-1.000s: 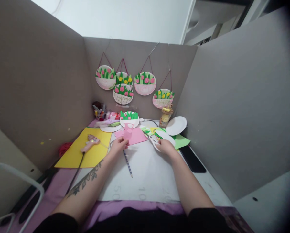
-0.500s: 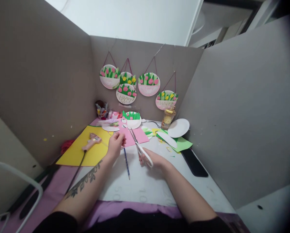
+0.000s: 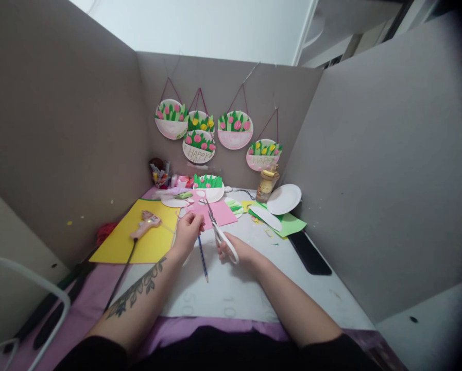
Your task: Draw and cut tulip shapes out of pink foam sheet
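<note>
My right hand [image 3: 233, 250] grips a pair of white-handled scissors [image 3: 215, 222], its blades pointing away over a pink paper sheet [image 3: 226, 212]. Just left of the blades, my left hand [image 3: 190, 229] is closed in a pinch. Whatever it holds, if anything, is too small to make out. Under the left fingertips and toward me, a dark blue patterned pencil [image 3: 203, 260] lies on the white table cover. Beyond the hands is a paper plate basket [image 3: 212, 194] with green paper leaves and pink tulips.
A pink glue gun [image 3: 148, 225] lies on yellow paper [image 3: 118, 242] at left. To the right are a black phone [image 3: 310, 253], green paper [image 3: 293, 225], cut plate pieces and a white plate [image 3: 284, 199]. Tulip plates [image 3: 235, 136] hang on the grey back panel.
My left hand has shifted slightly right, closer to the scissors. The scissors and my right hand have moved a little left. The view has tilted slightly.
</note>
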The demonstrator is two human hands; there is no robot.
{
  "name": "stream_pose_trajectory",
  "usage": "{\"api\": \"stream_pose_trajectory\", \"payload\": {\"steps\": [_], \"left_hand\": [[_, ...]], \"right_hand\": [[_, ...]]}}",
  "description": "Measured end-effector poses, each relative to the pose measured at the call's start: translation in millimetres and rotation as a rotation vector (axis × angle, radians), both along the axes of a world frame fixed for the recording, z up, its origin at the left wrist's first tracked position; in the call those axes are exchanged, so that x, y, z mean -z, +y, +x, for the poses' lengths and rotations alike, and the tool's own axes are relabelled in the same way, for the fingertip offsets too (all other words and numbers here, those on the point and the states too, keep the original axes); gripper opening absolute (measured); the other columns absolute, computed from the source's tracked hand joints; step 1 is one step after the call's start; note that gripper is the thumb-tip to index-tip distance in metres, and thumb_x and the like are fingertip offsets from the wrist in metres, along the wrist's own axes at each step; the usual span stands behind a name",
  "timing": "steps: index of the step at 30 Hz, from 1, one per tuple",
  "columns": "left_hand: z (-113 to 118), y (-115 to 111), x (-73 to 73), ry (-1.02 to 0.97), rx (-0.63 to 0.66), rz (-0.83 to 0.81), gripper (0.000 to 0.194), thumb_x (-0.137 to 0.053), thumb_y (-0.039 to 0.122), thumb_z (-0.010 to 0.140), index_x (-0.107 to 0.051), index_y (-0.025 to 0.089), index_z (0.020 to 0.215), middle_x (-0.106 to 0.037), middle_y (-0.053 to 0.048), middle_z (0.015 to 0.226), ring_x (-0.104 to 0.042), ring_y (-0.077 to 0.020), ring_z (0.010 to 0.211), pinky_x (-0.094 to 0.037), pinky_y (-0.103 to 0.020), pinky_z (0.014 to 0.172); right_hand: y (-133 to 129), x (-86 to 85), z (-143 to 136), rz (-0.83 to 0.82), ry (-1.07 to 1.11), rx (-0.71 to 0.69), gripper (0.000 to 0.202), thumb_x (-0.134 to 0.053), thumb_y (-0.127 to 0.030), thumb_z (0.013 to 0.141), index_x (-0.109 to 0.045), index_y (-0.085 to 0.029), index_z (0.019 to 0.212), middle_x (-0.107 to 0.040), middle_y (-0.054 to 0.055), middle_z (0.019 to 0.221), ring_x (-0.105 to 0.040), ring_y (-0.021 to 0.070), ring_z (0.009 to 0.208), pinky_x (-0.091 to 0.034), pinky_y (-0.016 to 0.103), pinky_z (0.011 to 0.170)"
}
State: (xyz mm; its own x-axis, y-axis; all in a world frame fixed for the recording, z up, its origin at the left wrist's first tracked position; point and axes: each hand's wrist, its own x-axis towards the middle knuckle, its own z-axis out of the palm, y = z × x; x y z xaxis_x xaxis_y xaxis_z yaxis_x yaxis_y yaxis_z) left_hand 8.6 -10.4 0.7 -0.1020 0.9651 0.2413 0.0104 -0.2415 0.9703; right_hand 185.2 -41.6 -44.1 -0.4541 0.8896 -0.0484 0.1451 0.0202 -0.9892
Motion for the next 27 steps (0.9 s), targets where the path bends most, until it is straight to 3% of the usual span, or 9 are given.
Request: {"api": "stream_pose_trajectory", "payload": {"steps": [10, 16, 27], "left_hand": [[2.0, -4.6, 0.4, 0.071, -0.006, -0.016, 0.023, -0.055, 0.034, 0.072, -0.051, 0.017, 0.056, -0.051, 0.003, 0.047, -0.045, -0.0095, 0.044, -0.036, -0.02, 0.046], [1.9, -2.2, 5.5, 0.059, 0.021, -0.01, 0.027, -0.056, 0.038, 0.074, -0.05, 0.017, 0.057, -0.051, 0.002, 0.049, -0.045, -0.0097, 0.045, -0.036, -0.02, 0.045], [2.5, -4.2, 2.0, 0.087, 0.015, -0.012, 0.023, -0.055, 0.034, 0.072, -0.051, 0.018, 0.057, -0.052, 0.002, 0.047, -0.046, -0.01, 0.045, -0.037, -0.02, 0.045]], "right_hand": [[0.0, -0.4, 0.3, 0.029, -0.001, -0.008, 0.042, -0.061, -0.053, 0.074, -0.047, -0.018, 0.092, -0.053, 0.003, 0.08, -0.056, 0.0139, 0.064, -0.048, 0.027, 0.054], [0.4, -0.9, 0.2, 0.024, -0.024, -0.007, 0.041, -0.06, -0.053, 0.075, -0.047, -0.018, 0.092, -0.053, 0.003, 0.08, -0.056, 0.0135, 0.064, -0.047, 0.025, 0.054], [0.4, -1.2, -0.8, 0.042, -0.028, -0.001, 0.04, -0.059, -0.053, 0.076, -0.047, -0.017, 0.091, -0.053, 0.003, 0.078, -0.056, 0.0137, 0.063, -0.046, 0.024, 0.052]]}}
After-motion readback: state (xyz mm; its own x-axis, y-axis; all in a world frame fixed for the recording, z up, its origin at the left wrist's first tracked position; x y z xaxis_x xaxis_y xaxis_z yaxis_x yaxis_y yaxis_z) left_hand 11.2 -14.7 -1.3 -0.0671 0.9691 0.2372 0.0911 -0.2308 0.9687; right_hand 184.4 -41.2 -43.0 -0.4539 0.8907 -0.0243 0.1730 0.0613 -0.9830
